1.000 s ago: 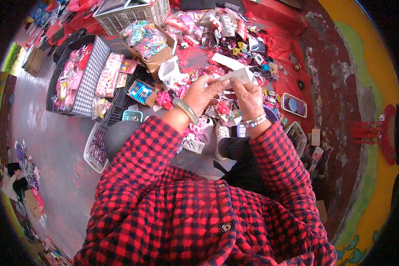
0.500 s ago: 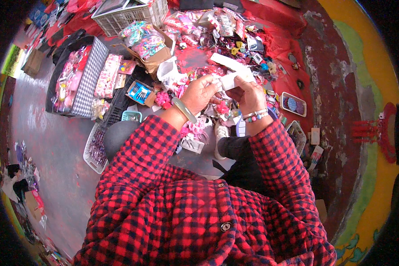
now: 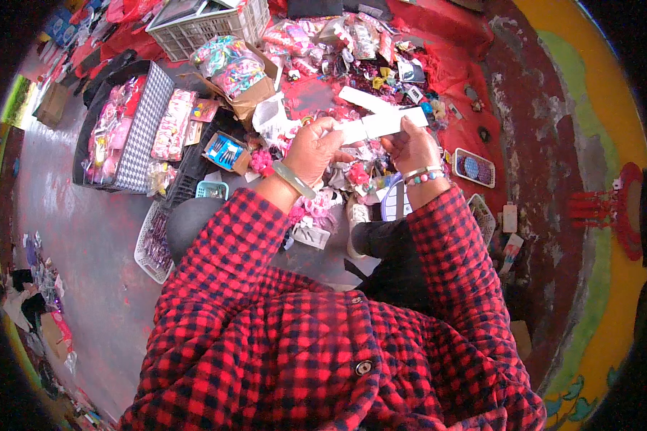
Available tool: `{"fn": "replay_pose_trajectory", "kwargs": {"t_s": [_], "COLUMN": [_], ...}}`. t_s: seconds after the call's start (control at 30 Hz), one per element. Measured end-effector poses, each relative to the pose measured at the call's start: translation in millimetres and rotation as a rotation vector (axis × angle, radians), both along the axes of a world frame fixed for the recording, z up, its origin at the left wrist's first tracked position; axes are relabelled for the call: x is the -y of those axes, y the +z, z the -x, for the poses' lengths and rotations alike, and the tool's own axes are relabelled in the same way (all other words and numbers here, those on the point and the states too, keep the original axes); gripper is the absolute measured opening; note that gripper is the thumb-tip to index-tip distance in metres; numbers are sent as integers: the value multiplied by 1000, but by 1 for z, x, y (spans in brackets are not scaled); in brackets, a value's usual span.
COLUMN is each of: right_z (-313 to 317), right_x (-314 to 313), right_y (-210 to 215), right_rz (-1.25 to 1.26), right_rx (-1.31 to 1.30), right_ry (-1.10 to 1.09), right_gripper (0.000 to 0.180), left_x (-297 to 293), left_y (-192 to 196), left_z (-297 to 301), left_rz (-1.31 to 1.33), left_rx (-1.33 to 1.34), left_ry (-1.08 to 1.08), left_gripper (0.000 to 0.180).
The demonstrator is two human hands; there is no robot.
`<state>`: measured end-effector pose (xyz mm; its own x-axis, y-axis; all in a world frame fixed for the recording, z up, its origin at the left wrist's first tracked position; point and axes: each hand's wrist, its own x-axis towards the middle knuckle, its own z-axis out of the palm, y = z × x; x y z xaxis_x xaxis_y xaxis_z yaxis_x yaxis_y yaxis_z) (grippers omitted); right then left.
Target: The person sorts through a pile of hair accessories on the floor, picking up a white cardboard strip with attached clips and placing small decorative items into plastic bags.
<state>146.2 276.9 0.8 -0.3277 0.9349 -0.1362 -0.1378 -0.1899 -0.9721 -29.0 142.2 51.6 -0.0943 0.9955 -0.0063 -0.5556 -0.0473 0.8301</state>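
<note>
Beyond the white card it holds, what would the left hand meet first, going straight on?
Probably the long, flat white strip ahead of the left hand; depth is unclear from this view.

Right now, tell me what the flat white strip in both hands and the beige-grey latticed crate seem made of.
Flat white strip: probably matte paper or thin card, from its crisp edges and crease-like line. Beige-grey latticed crate: likely dull hard plastic, from its regular, moulded-looking openings.
</note>
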Motion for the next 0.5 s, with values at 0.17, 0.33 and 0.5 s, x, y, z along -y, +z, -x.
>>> {"fn": "replay_pose_trajectory", "kwargs": {"t_s": [0.17,0.33,0.5], "right_z": [34,34,36], "right_x": [51,58,61], "right_y": [67,58,59], "right_rz": [239,-409,-615], "right_rx": [-330,392,595], "right_ry": [108,302,163], "right_gripper": [33,33,27], "left_x": [0,3,7], "left_y": [1,0,13], "left_z": [2,5,-3], "left_rz": [27,63,173], "left_rx": [14,-37,-13], "left_ry": [122,69,32], "left_gripper": [8,8,15]}}
